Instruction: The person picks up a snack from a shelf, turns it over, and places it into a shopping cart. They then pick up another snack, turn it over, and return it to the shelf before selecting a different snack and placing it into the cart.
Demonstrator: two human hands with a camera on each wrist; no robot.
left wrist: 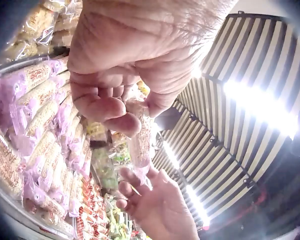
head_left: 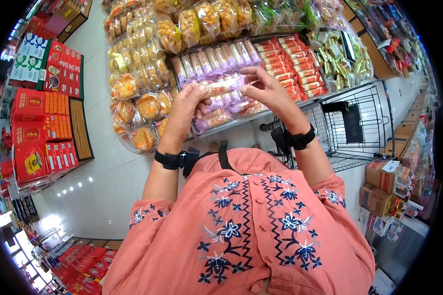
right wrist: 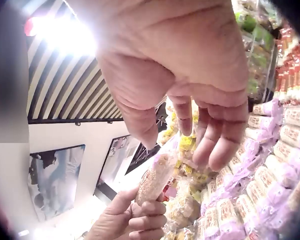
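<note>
My left hand (head_left: 187, 103) pinches one end of a wrapped snack roll (head_left: 220, 89) between thumb and fingers. The roll is pale and speckled, in clear film with red print and purple ends. My right hand (head_left: 270, 91) is at the roll's other end, thumb and fingers parted, with the purple wrapper tip (right wrist: 171, 144) close between them in the right wrist view. In the left wrist view the roll (left wrist: 140, 142) points toward the right palm. Below both hands lie rows of similar purple-wrapped rolls (head_left: 209, 60) in a display bin.
Bagged round biscuits (head_left: 147, 105) lie left of the rolls and red-wrapped sticks (head_left: 293, 61) to the right. Green-gold sweets (head_left: 337, 59) fill the far right. A wire shopping cart (head_left: 354, 128) stands by the bin's right side. Red gift boxes (head_left: 29, 137) are stacked across the aisle.
</note>
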